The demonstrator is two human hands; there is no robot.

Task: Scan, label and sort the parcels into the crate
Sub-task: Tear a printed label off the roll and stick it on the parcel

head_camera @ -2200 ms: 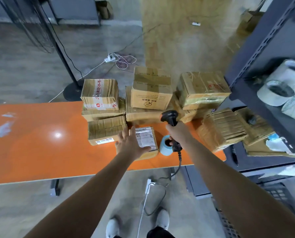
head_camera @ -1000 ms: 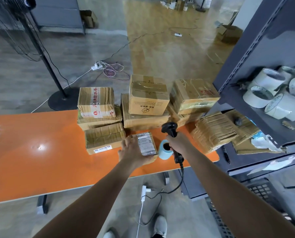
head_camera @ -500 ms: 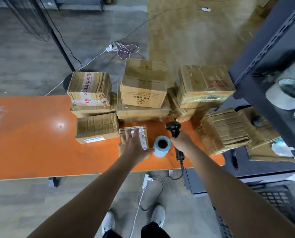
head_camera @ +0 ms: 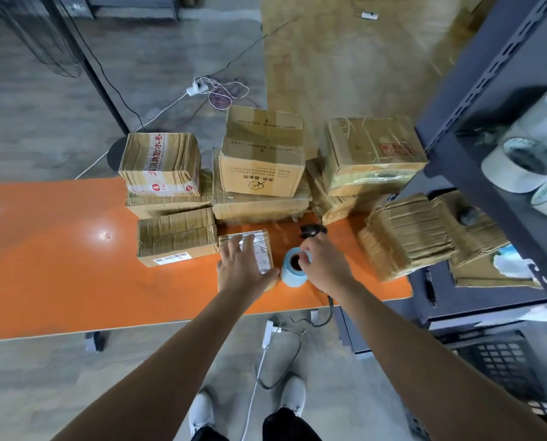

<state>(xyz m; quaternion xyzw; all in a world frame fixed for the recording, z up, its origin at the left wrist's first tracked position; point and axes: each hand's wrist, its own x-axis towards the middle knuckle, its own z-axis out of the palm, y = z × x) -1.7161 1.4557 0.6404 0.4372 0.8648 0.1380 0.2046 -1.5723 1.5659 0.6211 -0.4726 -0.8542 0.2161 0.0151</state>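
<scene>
Head view: left hand [head_camera: 245,268] lies flat, fingers straight, pressing on the small parcel [head_camera: 262,249] near the front edge of the orange table [head_camera: 58,265], right half. Right hand [head_camera: 326,265] has fingers curled, pinching the rim of the blue label roll [head_camera: 286,276], which stands on the table touching that parcel's right side. Scanner [head_camera: 313,231] head pokes out behind the right hand; can't tell if it's held. Stacked boxes [head_camera: 262,160] sit along the table's back edge. Black crate [head_camera: 504,361] is on the floor past the table's right end.
</scene>
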